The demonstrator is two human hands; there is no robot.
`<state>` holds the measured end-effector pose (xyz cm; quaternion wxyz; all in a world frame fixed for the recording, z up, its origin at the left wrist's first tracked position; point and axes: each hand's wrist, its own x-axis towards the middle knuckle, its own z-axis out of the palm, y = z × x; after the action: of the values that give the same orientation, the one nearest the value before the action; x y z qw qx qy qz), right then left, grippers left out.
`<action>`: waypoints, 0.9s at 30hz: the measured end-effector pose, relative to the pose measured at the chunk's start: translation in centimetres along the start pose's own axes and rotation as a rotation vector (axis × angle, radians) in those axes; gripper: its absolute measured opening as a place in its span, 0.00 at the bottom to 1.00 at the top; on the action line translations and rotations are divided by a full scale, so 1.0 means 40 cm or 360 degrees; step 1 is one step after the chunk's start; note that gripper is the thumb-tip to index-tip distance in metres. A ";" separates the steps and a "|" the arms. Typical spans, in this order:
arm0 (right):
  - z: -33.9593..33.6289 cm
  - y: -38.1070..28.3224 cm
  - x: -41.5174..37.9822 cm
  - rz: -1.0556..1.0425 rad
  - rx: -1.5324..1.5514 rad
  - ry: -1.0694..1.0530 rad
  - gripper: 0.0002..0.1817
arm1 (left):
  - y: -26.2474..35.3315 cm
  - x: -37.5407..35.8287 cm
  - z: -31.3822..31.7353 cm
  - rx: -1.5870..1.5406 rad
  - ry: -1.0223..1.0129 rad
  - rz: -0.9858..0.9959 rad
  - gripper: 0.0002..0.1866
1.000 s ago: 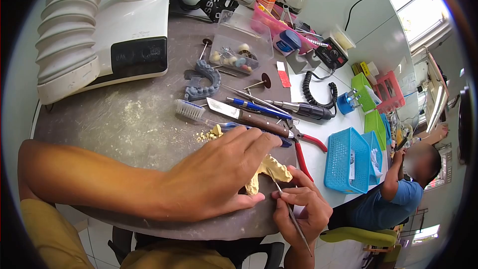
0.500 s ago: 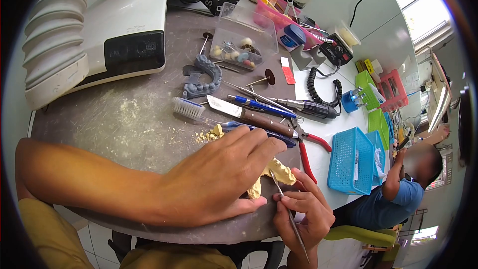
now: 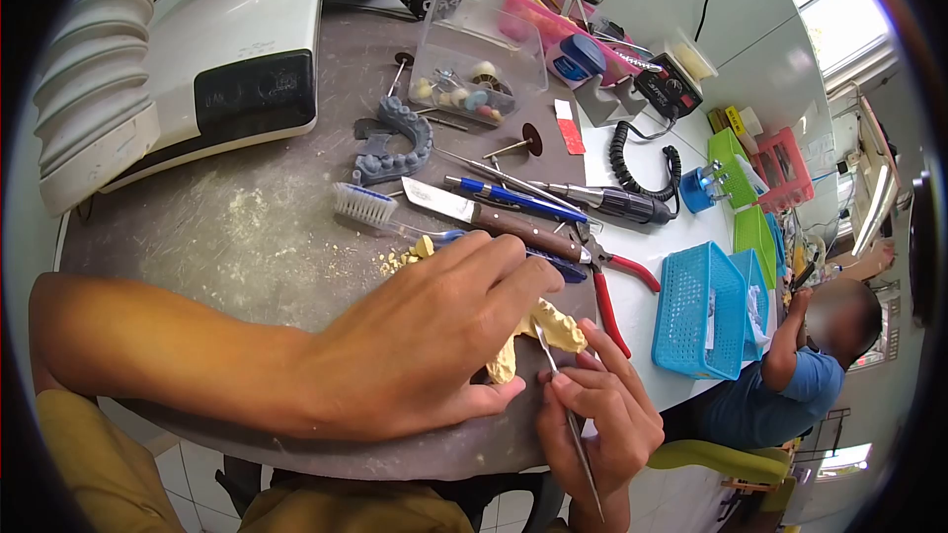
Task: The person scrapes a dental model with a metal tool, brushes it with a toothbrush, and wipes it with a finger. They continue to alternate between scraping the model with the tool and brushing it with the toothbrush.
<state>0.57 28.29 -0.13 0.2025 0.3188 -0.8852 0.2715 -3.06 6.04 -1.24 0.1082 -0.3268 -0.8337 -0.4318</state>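
Plainly the biggest thing is the white dust extractor [image 3: 212, 59] with its ribbed hose, filling the upper left of the frame on the grey worktop [image 3: 247, 237]. Below it, across the lower half, the left hand [image 3: 434, 336] lies palm down over a yellow plaster dental cast [image 3: 558, 328], fingers curled on its top and thumb pressed to the worktop beside it, pinning it near the lower centre edge. Lower right of that, the right hand [image 3: 597, 415] pinches a thin metal carving tool [image 3: 563, 410] like a pen, its tip touching the cast's near side.

Right of centre stand blue baskets [image 3: 696, 311], with green and pink ones farther up the right side, where a co-worker in a blue shirt [image 3: 760, 400] sits. Above centre a clear box of burs [image 3: 464, 69] sits near a grey dental model [image 3: 395, 143]. Between that and the hands lie a wood-handled knife [image 3: 494, 220], red-handled pliers [image 3: 612, 281], a handpiece [image 3: 607, 202] and a toothbrush [image 3: 370, 209].

Smallest of all, yellow crumbs [image 3: 405, 257] and pale dust lie just above the left hand, so I judge some trimming is done; the tool on the cast suggests the carving is unfinished, though how much is left cannot be told, since the hand hides most of the cast
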 end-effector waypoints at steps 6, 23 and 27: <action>0.006 0.022 -0.002 0.0200 0.0337 0.0108 0.10 | 0.005 -0.001 -0.005 -0.0012 0.0031 0.0032 0.40; 0.022 0.009 -0.011 0.0139 0.0186 0.0084 0.06 | -0.001 0.000 -0.009 -0.0217 -0.0003 -0.0147 0.43; 0.021 0.006 -0.010 0.0133 0.0165 0.0070 0.07 | -0.002 0.000 -0.009 -0.0148 0.0003 -0.0090 0.43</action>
<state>0.55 28.14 -1.08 0.1935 0.2855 -0.8779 0.3321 -3.17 5.74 -1.08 0.0815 -0.3075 -0.8215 -0.4732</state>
